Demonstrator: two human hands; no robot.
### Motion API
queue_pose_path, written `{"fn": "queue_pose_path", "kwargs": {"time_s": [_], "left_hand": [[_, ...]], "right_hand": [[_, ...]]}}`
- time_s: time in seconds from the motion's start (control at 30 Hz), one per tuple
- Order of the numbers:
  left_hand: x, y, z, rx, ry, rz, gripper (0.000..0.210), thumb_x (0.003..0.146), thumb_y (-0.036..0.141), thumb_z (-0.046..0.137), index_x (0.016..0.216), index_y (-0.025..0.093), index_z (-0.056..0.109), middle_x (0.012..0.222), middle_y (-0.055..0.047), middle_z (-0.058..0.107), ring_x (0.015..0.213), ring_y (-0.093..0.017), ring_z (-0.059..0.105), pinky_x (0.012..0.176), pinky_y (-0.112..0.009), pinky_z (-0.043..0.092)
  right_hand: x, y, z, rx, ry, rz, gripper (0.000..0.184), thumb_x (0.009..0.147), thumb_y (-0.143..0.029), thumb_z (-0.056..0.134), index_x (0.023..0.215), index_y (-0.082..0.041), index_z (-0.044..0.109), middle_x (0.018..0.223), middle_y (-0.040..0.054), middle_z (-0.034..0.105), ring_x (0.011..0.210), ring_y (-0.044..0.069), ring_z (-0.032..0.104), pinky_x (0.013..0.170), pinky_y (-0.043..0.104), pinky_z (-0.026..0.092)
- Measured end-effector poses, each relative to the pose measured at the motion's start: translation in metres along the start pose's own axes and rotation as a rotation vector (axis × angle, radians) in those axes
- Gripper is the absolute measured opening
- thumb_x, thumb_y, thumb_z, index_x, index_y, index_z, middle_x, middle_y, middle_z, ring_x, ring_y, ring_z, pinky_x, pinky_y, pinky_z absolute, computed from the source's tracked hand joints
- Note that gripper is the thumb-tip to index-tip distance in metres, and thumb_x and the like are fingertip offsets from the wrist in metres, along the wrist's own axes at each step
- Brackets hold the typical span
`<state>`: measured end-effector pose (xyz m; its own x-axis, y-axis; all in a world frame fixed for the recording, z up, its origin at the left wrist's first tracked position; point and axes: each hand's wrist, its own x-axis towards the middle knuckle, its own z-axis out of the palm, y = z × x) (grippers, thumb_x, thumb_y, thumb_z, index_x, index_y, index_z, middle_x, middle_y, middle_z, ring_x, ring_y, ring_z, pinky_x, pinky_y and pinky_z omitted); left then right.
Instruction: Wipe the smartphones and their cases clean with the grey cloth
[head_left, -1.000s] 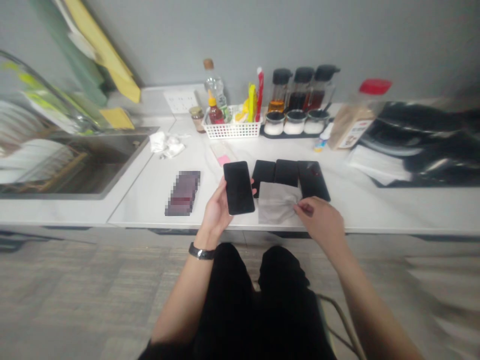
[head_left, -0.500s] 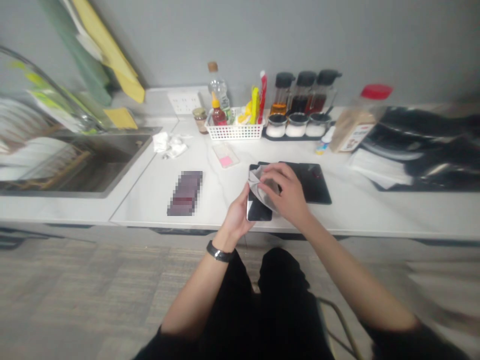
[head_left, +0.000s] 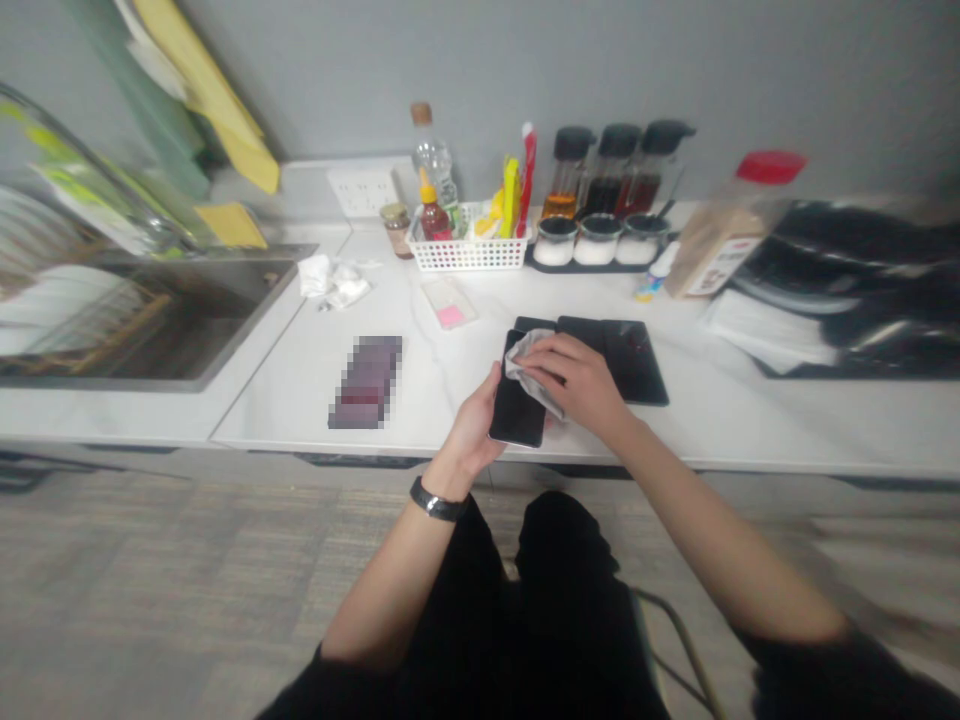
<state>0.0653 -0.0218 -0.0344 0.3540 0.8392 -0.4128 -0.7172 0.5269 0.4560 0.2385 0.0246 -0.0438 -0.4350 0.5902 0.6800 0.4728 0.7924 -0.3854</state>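
Observation:
A black smartphone [head_left: 517, 415] is gripped along its left edge by my left hand [head_left: 478, 422], tilted over the front of the counter. My right hand [head_left: 581, 380] pinches a crumpled grey cloth [head_left: 534, 352] and presses it on the upper part of the phone's screen. Just behind and to the right of my hands lie flat black panels [head_left: 636, 362], partly covered by my right hand. A purplish, pixelated flat object [head_left: 367, 382] rests on the counter to the left. Behind the phone is a clear shallow case with a pink patch [head_left: 448, 304].
At the left is a sink [head_left: 217, 330] with a dish rack [head_left: 112, 320]. Crumpled white tissues [head_left: 334, 282] lie near it. Along the wall stand a white basket [head_left: 469, 255] with bottles, seasoning jars [head_left: 598, 240], and a large red-lidded jar [head_left: 716, 250]. A black stove [head_left: 885, 290] occupies the right.
My right hand has shifted the cloth slightly across the phone's screen, and the cloth lies flatter against it. The phone is tilted a little differently in my left hand. The view has moved slightly.

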Motion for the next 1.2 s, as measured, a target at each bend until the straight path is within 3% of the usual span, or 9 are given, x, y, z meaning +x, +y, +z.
{"fn": "queue_pose_path", "kwargs": {"time_s": [0.17,0.37,0.47,0.63,0.8,0.87,0.93,1.07,1.2], "left_hand": [[0.001,-0.002,0.002,0.023,0.014,-0.006,0.04,0.114,0.041,0.044,0.099,0.016,0.071,0.081,-0.004,0.076,0.069,-0.017,0.072,0.091,-0.04,0.065],[0.007,0.006,-0.003,-0.02,0.001,-0.016,0.049,0.114,0.047,0.042,0.102,0.012,0.074,0.073,-0.006,0.073,0.066,-0.018,0.072,0.079,-0.033,0.064],[0.004,0.003,-0.004,-0.017,-0.026,0.005,0.042,0.113,0.045,0.047,0.103,0.014,0.073,0.074,-0.002,0.072,0.062,-0.014,0.068,0.075,-0.031,0.064],[-0.001,-0.004,-0.003,0.145,-0.03,-0.063,0.046,0.113,0.051,0.043,0.113,0.016,0.073,0.093,-0.008,0.079,0.08,-0.023,0.078,0.084,-0.042,0.065],[0.002,0.0,-0.001,0.047,0.005,0.086,0.043,0.114,0.048,0.045,0.115,0.016,0.073,0.079,-0.001,0.073,0.068,-0.012,0.07,0.07,-0.021,0.058],[0.003,0.003,-0.002,0.026,-0.001,0.119,0.044,0.113,0.05,0.047,0.121,0.017,0.074,0.08,0.0,0.073,0.064,-0.011,0.066,0.063,-0.02,0.055],[0.001,0.004,-0.001,0.058,-0.023,0.131,0.049,0.112,0.055,0.045,0.131,0.019,0.072,0.091,-0.003,0.077,0.072,-0.014,0.071,0.069,-0.024,0.058],[-0.005,0.0,0.003,0.14,-0.048,0.117,0.052,0.112,0.057,0.042,0.137,0.022,0.072,0.114,-0.008,0.081,0.099,-0.025,0.078,0.09,-0.039,0.064],[-0.008,-0.005,0.01,0.158,-0.031,0.07,0.047,0.114,0.048,0.04,0.125,0.018,0.075,0.107,-0.009,0.081,0.098,-0.026,0.079,0.091,-0.04,0.064]], "right_hand": [[0.008,0.004,0.007,0.014,0.084,0.064,0.016,0.105,-0.032,0.067,0.102,-0.026,0.082,0.104,0.0072,0.075,0.099,0.025,0.069,0.089,0.043,0.057],[-0.012,-0.028,0.008,0.031,-0.113,-0.117,0.021,0.108,-0.031,0.062,0.102,-0.028,0.081,0.096,0.0049,0.073,0.09,0.021,0.066,0.079,0.037,0.052],[-0.003,-0.014,-0.002,-0.032,-0.074,-0.119,0.019,0.106,-0.038,0.067,0.097,-0.026,0.079,0.098,0.0056,0.074,0.095,0.024,0.065,0.086,0.041,0.051],[0.019,0.009,-0.008,-0.071,0.044,0.04,0.024,0.105,-0.041,0.067,0.089,-0.024,0.067,0.095,0.0055,0.07,0.093,0.025,0.063,0.086,0.04,0.049],[0.004,-0.024,0.007,-0.029,-0.042,-0.025,0.029,0.11,-0.039,0.058,0.085,-0.024,0.064,0.089,0.0043,0.07,0.087,0.022,0.061,0.082,0.037,0.048],[-0.006,-0.034,0.01,-0.069,-0.103,-0.076,0.03,0.111,-0.036,0.056,0.085,-0.025,0.065,0.089,0.0042,0.071,0.085,0.022,0.059,0.081,0.038,0.045],[-0.011,-0.034,0.008,-0.132,-0.121,-0.09,0.029,0.111,-0.036,0.056,0.085,-0.025,0.066,0.09,0.0043,0.073,0.086,0.023,0.059,0.079,0.039,0.042],[0.002,-0.011,-0.002,-0.226,0.024,0.073,0.031,0.11,-0.038,0.058,0.082,-0.025,0.063,0.09,0.005,0.073,0.088,0.025,0.06,0.081,0.041,0.041],[0.019,-0.008,0.002,-0.229,0.15,0.199,0.03,0.109,-0.039,0.06,0.083,-0.025,0.061,0.085,0.004,0.07,0.084,0.024,0.06,0.08,0.038,0.043]]}}
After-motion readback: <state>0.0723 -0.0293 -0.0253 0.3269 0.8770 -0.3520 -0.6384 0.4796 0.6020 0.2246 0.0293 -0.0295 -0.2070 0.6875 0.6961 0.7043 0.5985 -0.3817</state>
